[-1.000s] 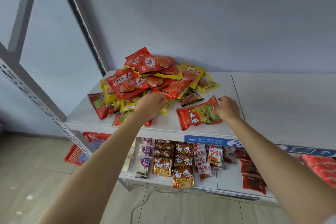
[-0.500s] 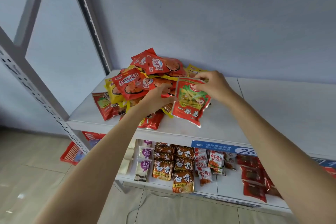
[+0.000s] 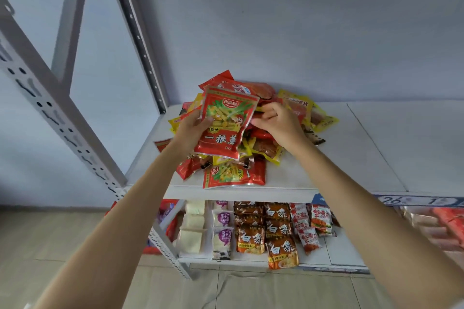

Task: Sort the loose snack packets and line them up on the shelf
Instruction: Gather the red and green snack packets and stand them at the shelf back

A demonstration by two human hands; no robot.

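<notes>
Pale blue-grey wall (image 3: 276, 20) fills the background behind a white metal rack, whose perforated grey uprights (image 3: 47, 118) rise at ten o'clock. White shelf (image 3: 351, 148) boards make up the working surface, with a seam running across at three o'clock. A loose heap of packets (image 3: 288, 118), red and yellow, is piled toward the back of the shelf against the wall, at twelve o'clock. One red packet (image 3: 226, 120) is held upright above the heap: its left edge is gripped by the left hand (image 3: 190, 130), thumb across the front, while its right edge is pinched by the fingers of the right hand (image 3: 278, 123). A matching packet (image 3: 233, 174) lies flat at the shelf's front edge, at six o'clock from the heap. Rows of packets (image 3: 263, 231) are lined up on the lower shelf. Beige floor tiles (image 3: 50, 246) are seen at seven o'clock.
</notes>
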